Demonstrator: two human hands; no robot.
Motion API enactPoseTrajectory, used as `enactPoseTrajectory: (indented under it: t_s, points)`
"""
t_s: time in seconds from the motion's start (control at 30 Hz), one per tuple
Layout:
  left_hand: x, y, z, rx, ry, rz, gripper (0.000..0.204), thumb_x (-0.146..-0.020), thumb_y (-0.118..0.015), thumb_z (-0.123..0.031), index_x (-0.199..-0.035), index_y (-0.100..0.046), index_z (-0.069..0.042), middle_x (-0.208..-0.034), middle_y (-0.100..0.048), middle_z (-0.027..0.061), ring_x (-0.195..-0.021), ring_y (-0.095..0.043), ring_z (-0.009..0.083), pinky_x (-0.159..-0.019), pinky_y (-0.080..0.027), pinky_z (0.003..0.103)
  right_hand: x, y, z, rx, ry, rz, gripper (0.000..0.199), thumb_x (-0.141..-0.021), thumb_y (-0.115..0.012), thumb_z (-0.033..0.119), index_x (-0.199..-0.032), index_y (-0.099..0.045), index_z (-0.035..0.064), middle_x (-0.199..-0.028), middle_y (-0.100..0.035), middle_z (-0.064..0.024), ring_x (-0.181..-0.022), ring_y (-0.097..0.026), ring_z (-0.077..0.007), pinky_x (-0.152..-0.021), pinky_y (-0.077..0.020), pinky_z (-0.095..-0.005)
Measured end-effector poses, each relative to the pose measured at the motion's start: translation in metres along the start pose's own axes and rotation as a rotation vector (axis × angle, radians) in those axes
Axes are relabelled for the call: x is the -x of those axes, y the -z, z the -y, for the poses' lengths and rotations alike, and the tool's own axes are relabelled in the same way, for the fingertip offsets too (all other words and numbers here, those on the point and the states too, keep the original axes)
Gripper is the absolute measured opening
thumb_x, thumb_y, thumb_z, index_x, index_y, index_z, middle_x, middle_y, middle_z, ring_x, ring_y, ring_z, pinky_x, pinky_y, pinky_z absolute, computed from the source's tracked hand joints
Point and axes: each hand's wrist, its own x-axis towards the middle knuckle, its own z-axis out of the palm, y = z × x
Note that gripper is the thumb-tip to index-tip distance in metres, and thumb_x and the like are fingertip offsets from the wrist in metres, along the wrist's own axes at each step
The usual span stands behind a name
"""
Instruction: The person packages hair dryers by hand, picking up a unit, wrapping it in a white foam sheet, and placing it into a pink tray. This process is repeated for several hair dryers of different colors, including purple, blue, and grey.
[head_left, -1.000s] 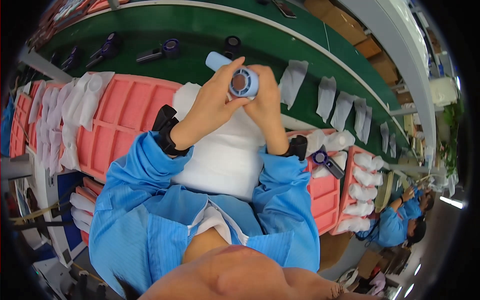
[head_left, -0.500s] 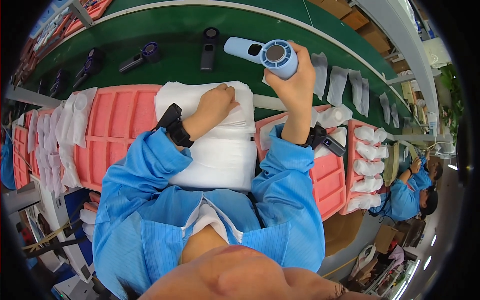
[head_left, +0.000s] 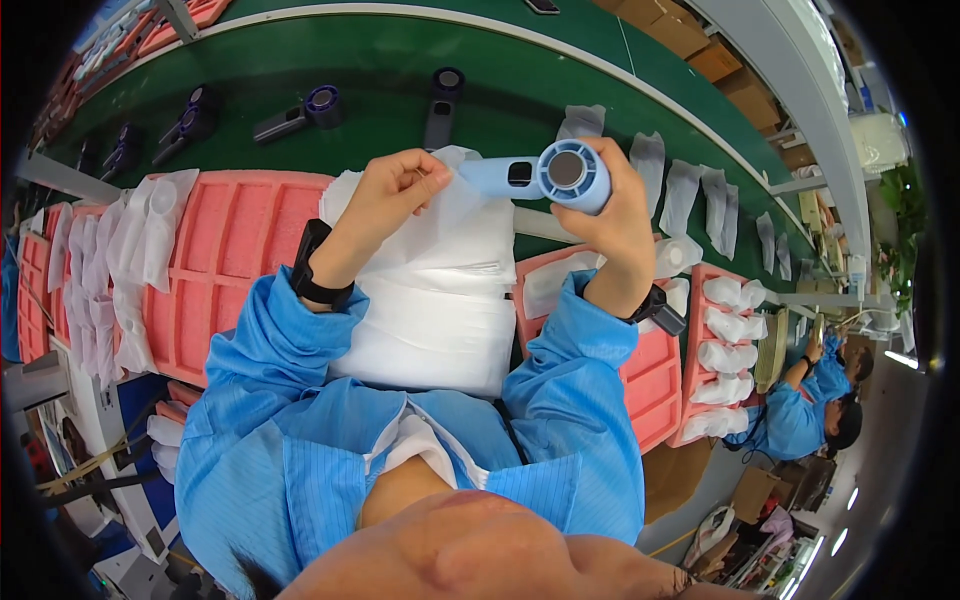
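My right hand (head_left: 622, 205) grips a light blue handheld fan (head_left: 574, 172) by its round head, the grey centre disc facing up and the handle pointing left. My left hand (head_left: 395, 190) pinches a thin translucent white bag (head_left: 447, 205) by its edge. The handle's end meets the bag's mouth; how far it goes in, I cannot tell. Below both hands a thick stack of flat white bags (head_left: 430, 335) lies in front of my chest.
Several dark handheld fans (head_left: 440, 112) lie on the green conveyor belt (head_left: 390, 60), with bagged items (head_left: 682, 190) farther right. Pink foam trays (head_left: 232, 232) flank the stack; one at the right (head_left: 677, 400) holds wrapped items. A co-worker (head_left: 795, 400) is at the far right.
My left hand has lifted off the stack with a bag and moved up and left to the fan's handle. The fan has shifted right and down. Dark fans on the belt have moved right.
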Motion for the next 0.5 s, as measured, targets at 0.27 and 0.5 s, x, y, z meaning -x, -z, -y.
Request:
enactPoseTrajectory:
  t_s: [0.27,0.5]
  points:
    - [0.017,-0.001,-0.022,0.333,-0.098,-0.220,0.011,-0.094,-0.059,-0.014,-0.096,-0.059,-0.004,-0.084,-0.058,-0.0028,-0.078,-0.050,0.0038,-0.071,-0.040,0.019,-0.017,-0.063,0.010,-0.073,0.330,0.066,0.059,-0.055,-0.073,-0.003,-0.112,-0.058,0.0029,-0.106,-0.059,-0.0105,-0.096,-0.059,-0.0221,-0.081,-0.0483,-0.0309]
    - [0.028,-0.008,-0.035,0.396,-0.220,-0.117,0.013,-0.094,-0.057,-0.012,-0.105,-0.055,-0.004,-0.090,-0.057,-0.0003,-0.083,-0.051,0.0058,-0.077,-0.041,0.021,-0.013,-0.088,0.019,0.034,0.349,-0.081,0.074,-0.053,-0.075,-0.010,-0.123,-0.057,0.0047,-0.110,-0.053,-0.0135,-0.095,-0.058,-0.0288,-0.079,-0.0501,-0.0346]
